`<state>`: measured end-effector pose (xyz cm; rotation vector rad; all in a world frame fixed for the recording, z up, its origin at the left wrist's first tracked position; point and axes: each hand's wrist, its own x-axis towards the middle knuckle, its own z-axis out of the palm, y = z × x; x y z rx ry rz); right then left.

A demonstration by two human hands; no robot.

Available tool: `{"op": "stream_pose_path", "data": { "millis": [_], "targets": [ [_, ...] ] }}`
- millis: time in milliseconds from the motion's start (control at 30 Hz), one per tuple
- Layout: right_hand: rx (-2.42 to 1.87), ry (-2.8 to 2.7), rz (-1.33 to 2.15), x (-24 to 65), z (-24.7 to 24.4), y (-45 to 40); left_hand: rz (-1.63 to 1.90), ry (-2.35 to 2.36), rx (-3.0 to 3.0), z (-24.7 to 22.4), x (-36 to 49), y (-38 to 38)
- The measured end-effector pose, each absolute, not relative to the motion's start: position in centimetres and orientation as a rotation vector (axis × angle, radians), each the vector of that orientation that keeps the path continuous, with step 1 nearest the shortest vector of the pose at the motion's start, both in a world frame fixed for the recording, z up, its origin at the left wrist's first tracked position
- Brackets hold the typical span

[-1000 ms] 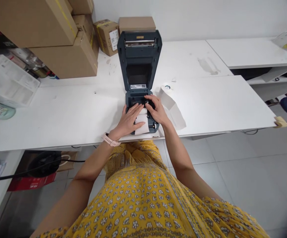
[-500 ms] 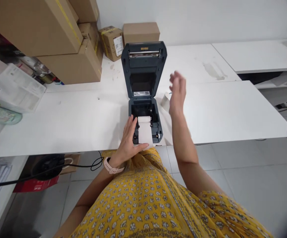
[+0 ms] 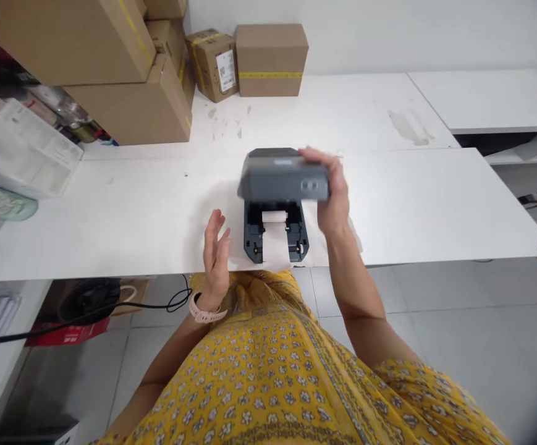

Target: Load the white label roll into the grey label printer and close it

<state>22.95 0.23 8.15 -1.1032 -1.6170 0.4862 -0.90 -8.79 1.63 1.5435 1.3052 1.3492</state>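
Observation:
A dark grey label printer (image 3: 251,241) stands at the table's front edge, its lid (image 3: 277,179) partly lowered and blurred by motion. Inside lies a small white paper roll (image 3: 274,216), and its paper strip (image 3: 276,244) runs forward over the printer's front edge. My right hand (image 3: 333,191) grips the lid at its right side, fingers over the top. Left of the printer, my left hand (image 3: 216,256) is raised with its fingers apart, touching nothing.
Cardboard boxes (image 3: 126,114) are stacked at the back left, with two smaller boxes (image 3: 272,59) by the wall. A white carton (image 3: 22,145) and a green bottle (image 3: 4,203) are at the far left. A black cable (image 3: 147,304) hangs below the table (image 3: 124,228).
The lid has swung forward and down from its upright position. My right hand has taken hold of it. My left hand has let go of the paper strip and moved left, off the printer.

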Motion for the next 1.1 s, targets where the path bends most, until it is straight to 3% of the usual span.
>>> {"op": "stream_pose_path", "data": {
  "millis": [233, 433, 567, 1100],
  "targets": [
    [-1.153, -1.540, 0.582, 22.7, 1.8, -7.3, 1.209, 1.310, 1.490, 1.0, 1.0, -10.0],
    [-1.223, -1.282, 0.975, 22.1, -1.7, -8.7, 1.038, 1.343, 1.387, -0.1, 1.9, -8.8],
    [-1.206, -1.168, 1.164, 21.8, -2.2, -8.9, 1.032, 1.273, 1.348, 0.1, 2.3, -8.2],
    [-1.221, -1.160, 1.115, 21.9, -2.3, -8.4, 1.050, 1.344, 1.335, 0.5, 1.4, -10.5]
  ]
}}
